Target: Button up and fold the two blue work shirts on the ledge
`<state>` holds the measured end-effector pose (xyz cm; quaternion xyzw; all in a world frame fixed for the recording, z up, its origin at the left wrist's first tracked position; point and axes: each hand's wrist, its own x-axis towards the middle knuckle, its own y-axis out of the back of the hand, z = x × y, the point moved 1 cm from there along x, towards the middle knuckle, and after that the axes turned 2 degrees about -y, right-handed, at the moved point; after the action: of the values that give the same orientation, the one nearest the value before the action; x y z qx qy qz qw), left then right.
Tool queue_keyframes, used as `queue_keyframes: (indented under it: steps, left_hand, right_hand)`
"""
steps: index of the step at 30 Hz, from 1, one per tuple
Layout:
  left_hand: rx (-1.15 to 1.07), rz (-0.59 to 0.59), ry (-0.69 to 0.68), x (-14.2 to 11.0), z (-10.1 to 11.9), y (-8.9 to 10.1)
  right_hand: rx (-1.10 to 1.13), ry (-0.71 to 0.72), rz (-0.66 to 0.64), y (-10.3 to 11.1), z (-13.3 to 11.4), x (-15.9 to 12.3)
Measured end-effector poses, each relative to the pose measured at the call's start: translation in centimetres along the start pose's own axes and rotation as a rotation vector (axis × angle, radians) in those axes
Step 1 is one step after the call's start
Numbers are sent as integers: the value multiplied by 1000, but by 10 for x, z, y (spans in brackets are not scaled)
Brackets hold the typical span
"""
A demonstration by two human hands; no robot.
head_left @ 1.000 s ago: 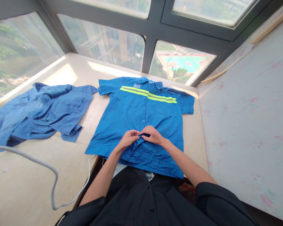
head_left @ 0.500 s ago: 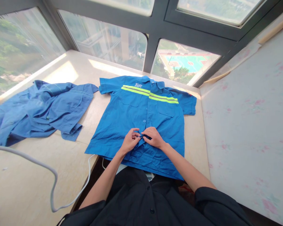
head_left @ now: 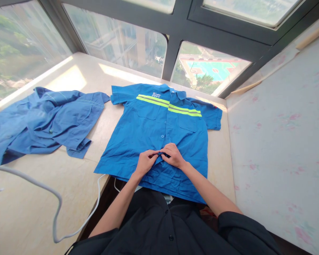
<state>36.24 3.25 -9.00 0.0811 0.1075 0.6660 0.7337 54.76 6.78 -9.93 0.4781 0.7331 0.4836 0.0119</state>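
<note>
A blue short-sleeved work shirt (head_left: pixel 140 138) lies face up, its collar toward the window and its hem hanging over the near table edge. Yellow-green and grey reflective stripes cross its chest above two pockets. My left hand (head_left: pixel 146 162) pinches the front placket low on the shirt between thumb and fingers. Right beside it, my right hand (head_left: pixel 173 156) grips the same folded-up bit of placket. Just above the hands a button (head_left: pixel 162 136) shows on the front. Whatever sits between my fingertips is mostly hidden.
A second, crumpled blue garment (head_left: pixel 50 120) lies on the pale table (head_left: pixel 23 198) to the left. A grey-white cable (head_left: pixel 59 212) loops across the near left. Windows (head_left: pixel 119 39) stand behind, and a flower-patterned wall panel (head_left: pixel 276 141) borders the right.
My left fingers lifted and spread a little, then closed again on the placket. My right hand kept its grip in nearly the same spot. The view shifted slightly.
</note>
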Motion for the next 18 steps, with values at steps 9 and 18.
queue_keyframes:
  steps: [9, 18]
  left_hand:
    - [104, 19, -24, 0, 2, -1]
    - [180, 57, -85, -2, -9, -4]
  right_hand:
    - [-50, -18, -92, 0, 0, -1]
    - [-36, -19, -62, 1, -2, 1]
